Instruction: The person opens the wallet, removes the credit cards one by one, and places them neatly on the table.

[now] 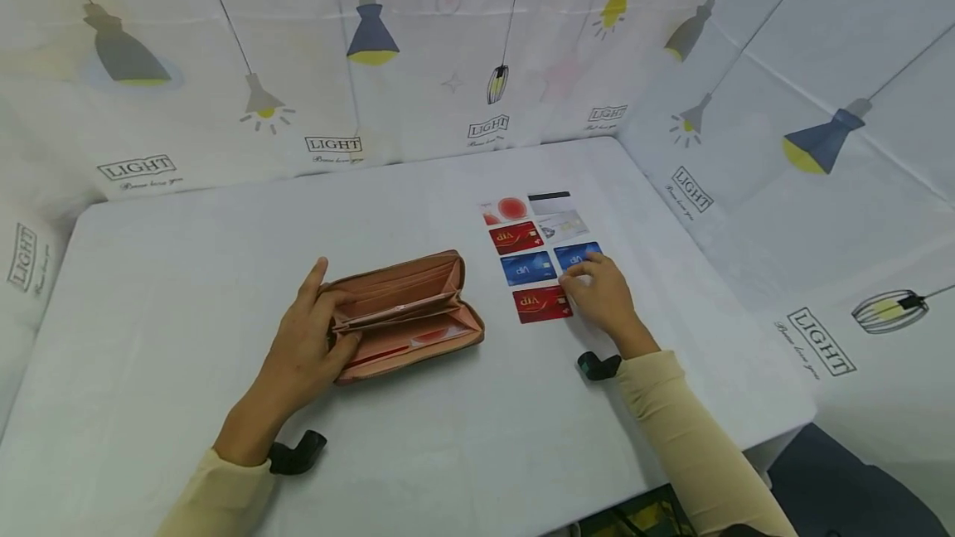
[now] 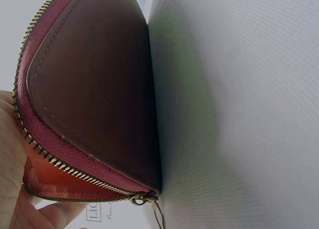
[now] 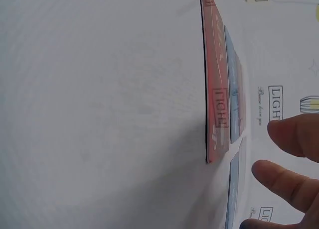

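Observation:
A tan zip-around wallet [image 1: 409, 313] stands spread apart on the table, its pockets facing up, with a few cards tucked in the lower slot. My left hand [image 1: 298, 346] holds its left end, some fingers and the thumb reaching inside the edges. The left wrist view shows the brown outer cover [image 2: 99, 84] and metal zipper. To the right, my right hand [image 1: 603, 295] hovers at the blue VIP card [image 1: 574, 255], partly covering it. Its fingers [image 3: 281, 181] are spread over the cards, with nothing between them. Nearest this hand lies a red VIP card [image 1: 542, 305].
More cards lie in two columns: a blue card [image 1: 529, 268], another red card [image 1: 516, 238], a white card with red circles [image 1: 507, 210], a silver card [image 1: 564, 226] and a white card with a black stripe [image 1: 550, 204]. Lamp-printed cloth walls surround the white table [image 1: 186, 288].

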Tool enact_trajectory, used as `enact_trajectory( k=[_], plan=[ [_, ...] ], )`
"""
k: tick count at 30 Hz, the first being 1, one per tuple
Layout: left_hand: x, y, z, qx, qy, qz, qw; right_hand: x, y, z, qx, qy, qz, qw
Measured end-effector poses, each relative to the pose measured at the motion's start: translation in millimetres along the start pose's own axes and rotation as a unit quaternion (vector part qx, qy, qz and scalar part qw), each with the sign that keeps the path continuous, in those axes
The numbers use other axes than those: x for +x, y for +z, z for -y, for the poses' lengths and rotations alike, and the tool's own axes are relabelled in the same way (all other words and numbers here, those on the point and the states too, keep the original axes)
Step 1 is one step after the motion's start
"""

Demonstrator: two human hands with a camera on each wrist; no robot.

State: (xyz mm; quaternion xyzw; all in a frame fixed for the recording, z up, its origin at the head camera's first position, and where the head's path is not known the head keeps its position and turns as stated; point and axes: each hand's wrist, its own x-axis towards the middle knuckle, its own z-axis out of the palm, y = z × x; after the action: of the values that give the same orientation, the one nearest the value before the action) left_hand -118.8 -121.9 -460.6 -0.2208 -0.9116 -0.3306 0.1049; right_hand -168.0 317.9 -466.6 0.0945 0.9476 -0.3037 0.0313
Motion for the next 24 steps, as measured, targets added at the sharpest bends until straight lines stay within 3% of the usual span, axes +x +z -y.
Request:
enact_trajectory(
  k=[14, 19, 24],
  plan=[
    [2.8, -2.5, 2.5, -0.013, -0.013, 0.018, 0.9997, -3.8, -2, 13, 0.003, -0.030, -0.013, 0.9995],
    [3.2, -3.4, 2.8, -0.023, -0.031, 0.029, 0.9988, -10.9, -2, 33, -0.002, -0.052, -0.018, 0.9985],
    [3.1, -4.4, 4.3, -0.021, -0.023, 0.015, 0.9994, -20.5, -1, 64, -0.013, -0.110, -0.020, 0.9937]
  ],
)
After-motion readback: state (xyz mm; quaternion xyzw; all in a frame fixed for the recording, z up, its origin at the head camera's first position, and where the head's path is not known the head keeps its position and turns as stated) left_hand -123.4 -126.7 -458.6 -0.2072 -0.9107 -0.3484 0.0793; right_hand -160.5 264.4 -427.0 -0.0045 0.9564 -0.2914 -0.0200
